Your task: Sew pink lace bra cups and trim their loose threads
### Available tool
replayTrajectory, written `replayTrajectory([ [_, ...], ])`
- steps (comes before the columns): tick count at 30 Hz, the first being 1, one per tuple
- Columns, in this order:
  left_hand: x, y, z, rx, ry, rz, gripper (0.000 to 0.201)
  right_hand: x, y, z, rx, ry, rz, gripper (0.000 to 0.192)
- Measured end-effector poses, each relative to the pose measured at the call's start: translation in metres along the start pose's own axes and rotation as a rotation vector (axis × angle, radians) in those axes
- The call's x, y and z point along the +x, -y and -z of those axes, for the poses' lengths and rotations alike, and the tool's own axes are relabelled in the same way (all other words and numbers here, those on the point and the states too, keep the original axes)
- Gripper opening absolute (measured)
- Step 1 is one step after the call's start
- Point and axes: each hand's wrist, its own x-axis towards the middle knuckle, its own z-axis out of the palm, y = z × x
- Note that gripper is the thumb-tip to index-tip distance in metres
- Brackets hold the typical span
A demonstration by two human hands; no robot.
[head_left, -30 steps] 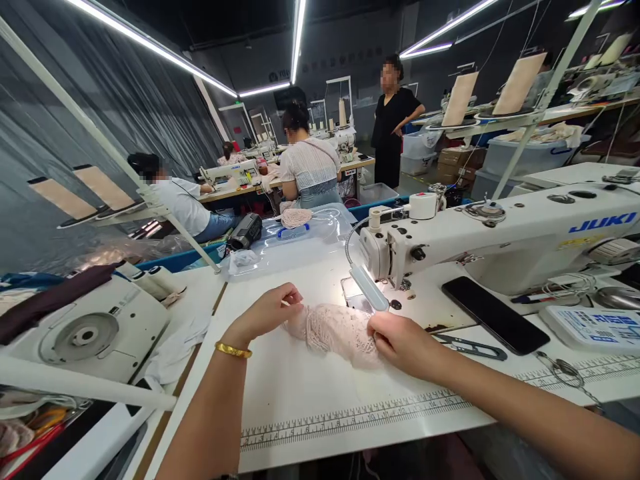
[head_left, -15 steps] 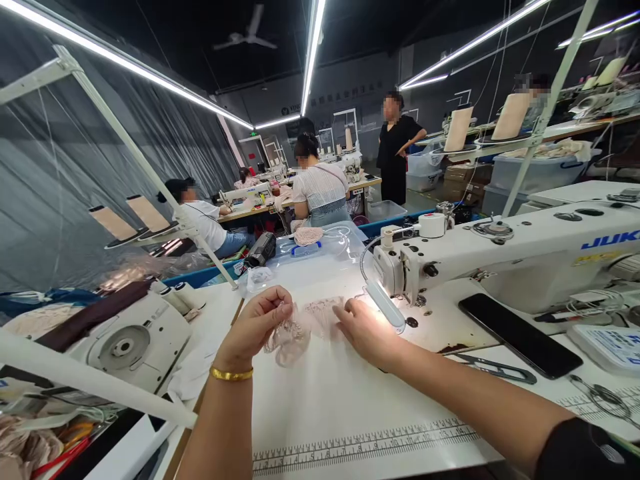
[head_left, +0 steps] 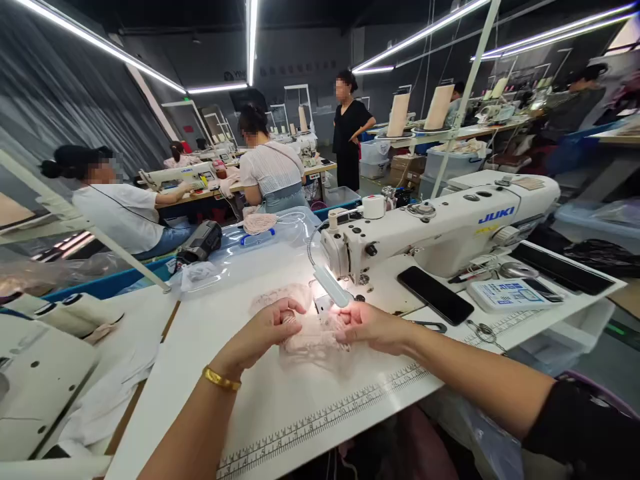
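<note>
- Left hand [head_left: 265, 333] and right hand [head_left: 373, 327] both pinch the pink lace piece [head_left: 313, 337], which is bunched on the worktop [head_left: 280, 400] just in front of the needle area.
- Best handled by smoothing it flat and keeping fingertips at the lace edges, clear of the needle.
- Lamp [head_left: 331, 288] hangs close over the right hand.
- Sewing machine [head_left: 440, 223], phone [head_left: 435, 295] and snips [head_left: 430, 326] sit to the right; a second lace piece [head_left: 280, 297] lies just behind.

Lace piece [head_left: 313, 337] — before sewing machine [head_left: 440, 227]
</note>
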Motion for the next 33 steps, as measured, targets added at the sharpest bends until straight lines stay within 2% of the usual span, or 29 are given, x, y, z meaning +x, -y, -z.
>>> replayTrajectory([
  [3, 0.01, 0.004, -0.016, 0.214, -0.069, -0.067, 0.057, -0.001, 0.001, 0.01, -0.108, -0.055, -0.014, 0.05],
  [5, 0.012, 0.004, -0.032, 0.268, -0.079, -0.16, 0.073, 0.003, 0.001, 0.012, -0.202, -0.017, -0.016, 0.042],
  [6, 0.012, 0.004, -0.039, 0.28, -0.052, -0.165, 0.073, 0.005, 0.0, 0.012, -0.216, 0.002, -0.009, 0.041],
  [8, 0.013, 0.004, -0.047, 0.268, -0.015, -0.095, 0.055, 0.01, -0.001, 0.013, -0.166, -0.005, 0.008, 0.047],
  [10, 0.014, 0.006, -0.045, 0.184, -0.064, -0.008, 0.032, 0.013, -0.004, 0.015, -0.101, -0.059, 0.003, 0.06],
  [11, 0.015, 0.007, -0.042, 0.129, -0.09, 0.017, 0.028, 0.014, -0.006, 0.017, -0.09, -0.087, -0.001, 0.065],
  [14, 0.016, 0.011, -0.029, 0.043, -0.085, 0.023, 0.029, 0.016, -0.012, 0.024, -0.092, -0.132, 0.032, 0.064],
  [16, 0.018, 0.012, -0.027, 0.035, -0.048, 0.003, 0.027, 0.018, -0.014, 0.027, -0.088, -0.146, 0.074, 0.059],
  [19, 0.022, 0.012, -0.036, -0.054, 0.004, 0.024, 0.035, 0.019, -0.014, 0.027, -0.11, -0.145, 0.104, 0.052],
  [22, 0.027, 0.014, -0.048, -0.139, -0.035, 0.029, 0.036, 0.018, -0.012, 0.025, -0.111, -0.132, 0.125, 0.044],
  [24, 0.029, 0.015, -0.053, -0.199, -0.079, 0.011, 0.035, 0.016, -0.011, 0.024, -0.091, -0.121, 0.132, 0.047],
  [29, 0.03, 0.017, -0.05, -0.332, -0.183, 0.022, 0.035, 0.012, -0.01, 0.022, -0.069, -0.086, 0.078, 0.069],
  [33, 0.029, 0.019, -0.046, -0.401, -0.197, 0.028, 0.032, 0.01, -0.007, 0.02, -0.06, -0.117, 0.122, 0.07],
])
